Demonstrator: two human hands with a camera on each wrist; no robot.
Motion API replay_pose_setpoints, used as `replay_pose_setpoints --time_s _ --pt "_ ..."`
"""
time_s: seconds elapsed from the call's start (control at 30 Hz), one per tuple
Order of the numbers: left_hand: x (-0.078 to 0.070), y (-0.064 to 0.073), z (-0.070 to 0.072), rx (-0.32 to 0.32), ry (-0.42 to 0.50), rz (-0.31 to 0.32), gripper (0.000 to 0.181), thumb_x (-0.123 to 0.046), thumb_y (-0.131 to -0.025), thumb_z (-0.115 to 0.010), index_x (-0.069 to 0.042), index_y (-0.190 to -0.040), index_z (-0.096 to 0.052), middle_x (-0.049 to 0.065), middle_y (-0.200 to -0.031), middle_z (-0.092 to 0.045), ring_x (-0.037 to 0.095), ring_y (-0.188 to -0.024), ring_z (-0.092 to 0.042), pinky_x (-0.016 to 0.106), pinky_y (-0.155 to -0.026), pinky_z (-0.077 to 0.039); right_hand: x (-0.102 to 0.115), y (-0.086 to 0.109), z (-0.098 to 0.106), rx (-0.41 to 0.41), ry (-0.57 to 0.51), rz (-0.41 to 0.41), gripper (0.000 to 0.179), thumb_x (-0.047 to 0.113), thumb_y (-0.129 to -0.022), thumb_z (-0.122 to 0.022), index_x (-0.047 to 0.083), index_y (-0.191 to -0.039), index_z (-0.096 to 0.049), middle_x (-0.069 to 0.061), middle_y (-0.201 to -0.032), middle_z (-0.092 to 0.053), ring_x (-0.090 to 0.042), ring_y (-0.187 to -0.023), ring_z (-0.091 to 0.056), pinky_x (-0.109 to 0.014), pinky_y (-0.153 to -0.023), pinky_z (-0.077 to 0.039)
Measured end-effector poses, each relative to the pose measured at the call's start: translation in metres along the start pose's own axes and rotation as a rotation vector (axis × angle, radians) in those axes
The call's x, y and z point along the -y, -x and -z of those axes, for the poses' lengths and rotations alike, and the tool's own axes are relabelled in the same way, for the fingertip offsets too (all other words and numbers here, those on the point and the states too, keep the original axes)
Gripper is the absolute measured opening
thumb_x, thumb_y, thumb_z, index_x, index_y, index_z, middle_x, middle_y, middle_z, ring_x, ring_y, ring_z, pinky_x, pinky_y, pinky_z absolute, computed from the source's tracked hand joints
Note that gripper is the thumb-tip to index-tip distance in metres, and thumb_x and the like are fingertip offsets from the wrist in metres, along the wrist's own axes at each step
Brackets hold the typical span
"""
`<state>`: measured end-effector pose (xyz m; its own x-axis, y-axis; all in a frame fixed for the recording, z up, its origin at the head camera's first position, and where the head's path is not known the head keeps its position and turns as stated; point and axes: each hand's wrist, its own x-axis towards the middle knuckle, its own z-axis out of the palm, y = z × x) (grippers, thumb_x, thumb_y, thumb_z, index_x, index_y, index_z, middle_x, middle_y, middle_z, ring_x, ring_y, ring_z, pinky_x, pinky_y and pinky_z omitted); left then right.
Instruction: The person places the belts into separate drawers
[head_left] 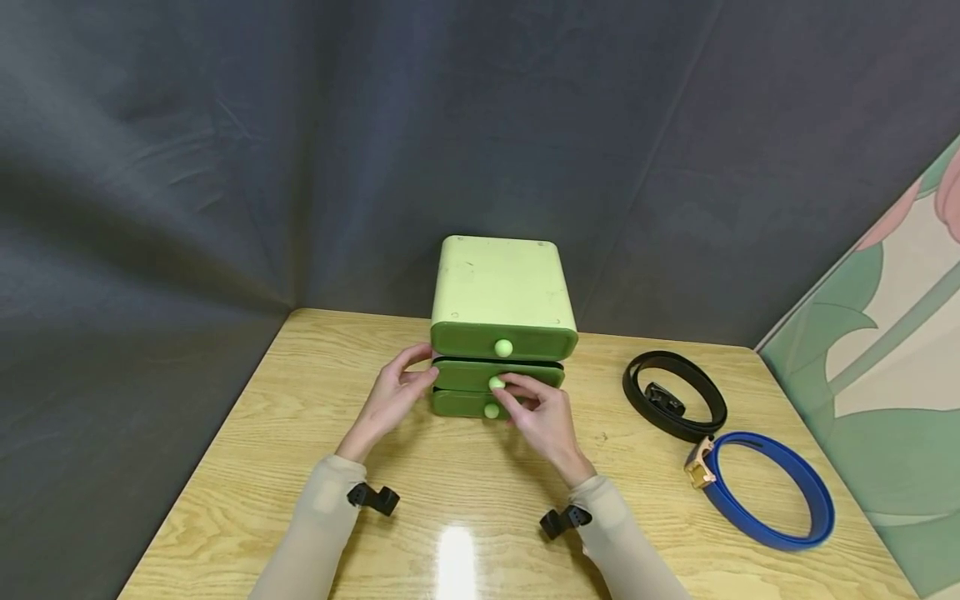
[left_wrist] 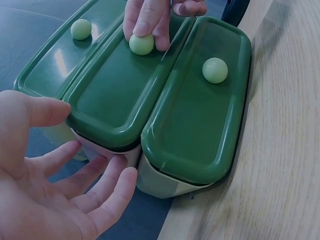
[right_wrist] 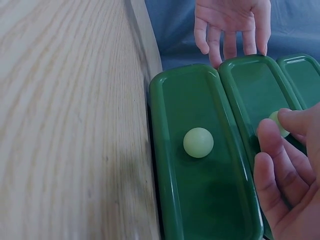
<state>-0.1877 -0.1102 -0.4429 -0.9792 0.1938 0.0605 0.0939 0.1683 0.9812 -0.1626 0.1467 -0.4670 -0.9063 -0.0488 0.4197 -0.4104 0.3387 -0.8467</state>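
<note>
- One pale-green cabinet (head_left: 498,279), smooth and round-cornered, stood on the wood-grained table (head_left: 315,367).
- Three glossy dark-green drawer fronts (head_left: 461,375) faced the person, each with one round, pale-green knob (head_left: 503,348).
- The right hand (head_left: 546,417) pinched the middle drawer's knob between thumb and fingers.
- The left hand (head_left: 393,396), fingers relaxed and spread, touched the middle drawer's left end.
- Two coiled belts lay right of the cabinet: one black belt (head_left: 632,390), one blue belt (head_left: 822,512) with a gold-coloured buckle (head_left: 699,465).

We wear long, pale beige sleeves (head_left: 315,533), each ringed by a black strap (head_left: 359,494) bearing a small, blocky black piece (head_left: 387,501).
</note>
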Motion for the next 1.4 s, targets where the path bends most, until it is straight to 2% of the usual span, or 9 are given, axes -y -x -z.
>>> replay_pose_setpoints --time_s 0.1,0.3,0.5,0.73,0.87,1.17,1.4 --pt "-0.001 0.0 0.0 0.006 -0.002 0.007 0.053 -0.021 -0.108 -0.062 -0.01 -0.158 -0.048 0.017 -0.163 -0.05 0.039 -0.134 -0.062 0.052 -0.104 -0.056 0.001 0.001 0.001 0.001 -0.003 0.002 0.02 0.008 -0.094 -0.082 0.006 -0.114 -0.082 -0.016 -0.094 -0.083 -0.001 -0.055 -0.067 -0.025 -0.051 -0.058" --pt "0.0 0.0 0.001 0.015 0.004 0.005 0.053 -0.025 -0.11 -0.06 -0.009 -0.159 -0.047 0.018 -0.163 -0.049 0.039 -0.135 -0.061 0.059 -0.106 -0.054 0.0 0.003 0.003 0.017 -0.009 0.024 0.02 0.011 -0.094 -0.083 0.008 -0.114 -0.082 -0.013 -0.092 -0.083 -0.001 -0.055 -0.067 -0.024 -0.052 -0.058" --pt "0.0 0.0 0.001 0.014 0.011 -0.005 0.051 -0.026 -0.112 -0.056 -0.008 -0.159 -0.047 0.018 -0.162 -0.049 0.04 -0.134 -0.061 0.06 -0.104 -0.054 0.0 0.006 0.005 0.033 -0.002 0.036 0.021 0.012 -0.095 -0.082 0.008 -0.115 -0.082 -0.012 -0.091 -0.083 0.0 -0.055 -0.066 -0.025 -0.052 -0.058" --pt "0.001 0.0 -0.004 -0.006 0.04 -0.012 0.05 -0.023 -0.113 -0.053 -0.004 -0.159 -0.045 0.022 -0.161 -0.047 0.042 -0.13 -0.062 0.058 -0.096 -0.06 0.0 0.008 0.005 0.038 0.01 0.052 0.021 0.012 -0.095 -0.082 0.008 -0.115 -0.082 -0.012 -0.091 -0.083 0.0 -0.054 -0.066 -0.024 -0.051 -0.057" --pt "0.004 -0.002 -0.009 -0.019 0.083 -0.001 0.05 -0.024 -0.114 -0.051 -0.005 -0.159 -0.041 0.024 -0.16 -0.046 0.043 -0.133 -0.059 0.058 -0.095 -0.06 0.0 0.008 0.005 0.038 0.007 0.064 0.021 0.012 -0.095 -0.082 0.008 -0.115 -0.082 -0.012 -0.091 -0.083 -0.002 -0.054 -0.067 -0.024 -0.051 -0.057" --pt "0.007 -0.003 -0.015 -0.018 0.128 0.011 0.051 -0.026 -0.115 -0.046 -0.006 -0.16 -0.036 0.025 -0.16 -0.043 0.042 -0.138 -0.053 0.05 -0.094 -0.06 0.001 0.01 0.006 0.057 -0.002 0.061 0.02 0.012 -0.095 -0.082 0.008 -0.115 -0.082 -0.012 -0.09 -0.083 0.0 -0.056 -0.068 -0.026 -0.053 -0.059" --pt "0.008 -0.002 -0.014 -0.012 0.125 0.012 0.053 -0.027 -0.114 -0.047 -0.006 -0.161 -0.034 0.025 -0.162 -0.042 0.043 -0.146 -0.047 0.061 -0.1 -0.056 0.001 0.011 0.007 0.056 -0.01 0.072 0.02 0.011 -0.095 -0.082 0.007 -0.115 -0.082 -0.013 -0.089 -0.083 0.0 -0.056 -0.067 -0.025 -0.052 -0.058"
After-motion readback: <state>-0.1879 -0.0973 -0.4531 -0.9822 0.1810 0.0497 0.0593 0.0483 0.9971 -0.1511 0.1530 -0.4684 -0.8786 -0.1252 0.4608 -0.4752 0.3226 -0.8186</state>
